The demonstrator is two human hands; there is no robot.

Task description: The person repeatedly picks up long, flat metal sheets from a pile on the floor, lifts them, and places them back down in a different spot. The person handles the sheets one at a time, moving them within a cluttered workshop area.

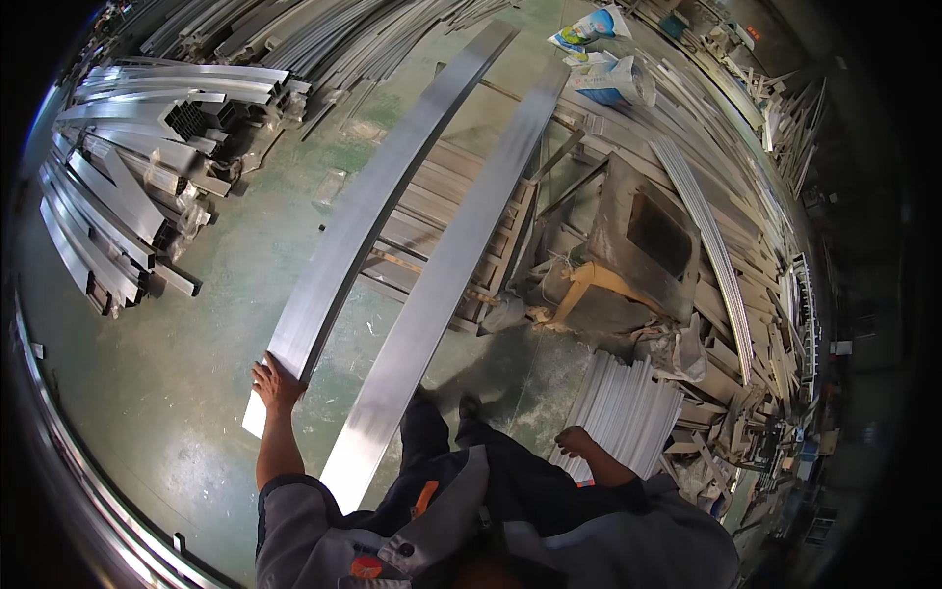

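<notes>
Two long, flat silver metal profiles lie side by side across a low rack (461, 191), their near ends reaching toward me. My left hand (278, 384) lies across the near end of the left profile (358, 231), its fingers and thumb spanning the width and gripping it. The right profile (446, 265) runs close in front of my body, and neither hand touches it. Off to my right side hangs my right hand (576, 442), loosely closed with nothing visible in it. Below that hand is a stack of pale metal strips (623, 407).
Bundles of metal profiles (118, 216) lie on the floor at the left. A dusty box-shaped machine (638, 240) with a yellow arm (594, 280) stands right of the rack. Piled strips (711, 255) and printed sacks (613, 79) are beyond it.
</notes>
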